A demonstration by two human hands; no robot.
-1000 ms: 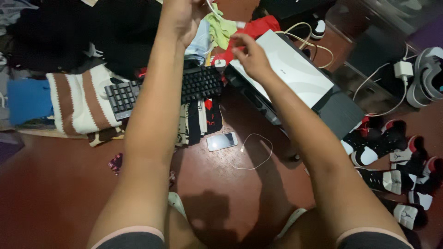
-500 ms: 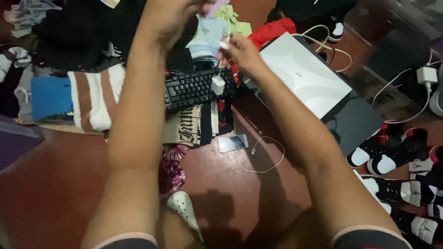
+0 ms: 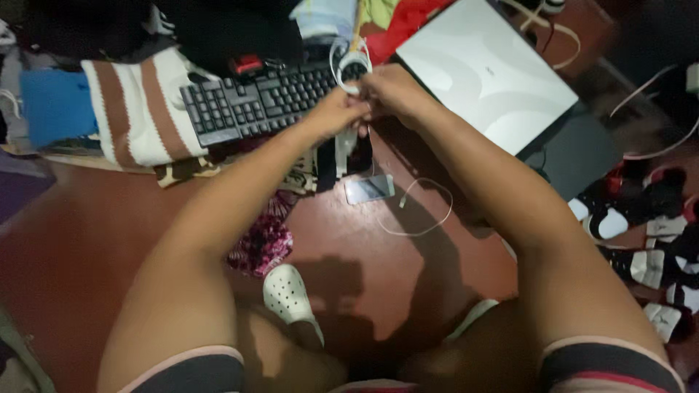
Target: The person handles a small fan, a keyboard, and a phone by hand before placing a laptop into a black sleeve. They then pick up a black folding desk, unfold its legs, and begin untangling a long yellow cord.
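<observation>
My left hand (image 3: 337, 113) and my right hand (image 3: 390, 89) meet over the right end of a black keyboard (image 3: 256, 100). Both pinch a thin white cable (image 3: 342, 60) that loops up above my fingers. More of the white cable (image 3: 419, 218) trails down onto the red-brown floor (image 3: 102, 240) and curls beside a small phone (image 3: 369, 188) lying face up just below my hands.
A closed white laptop (image 3: 486, 73) lies right of my hands. A brown-and-white striped cloth (image 3: 138, 113) and a blue item (image 3: 47, 105) lie to the left, dark clothes behind. Black-and-white shoes (image 3: 648, 218) crowd the right edge. A white perforated clog (image 3: 291, 295) is near my legs.
My hands have come down from high over the clothes pile and joined above the keyboard's right end. The view has tilted lower and closer.
</observation>
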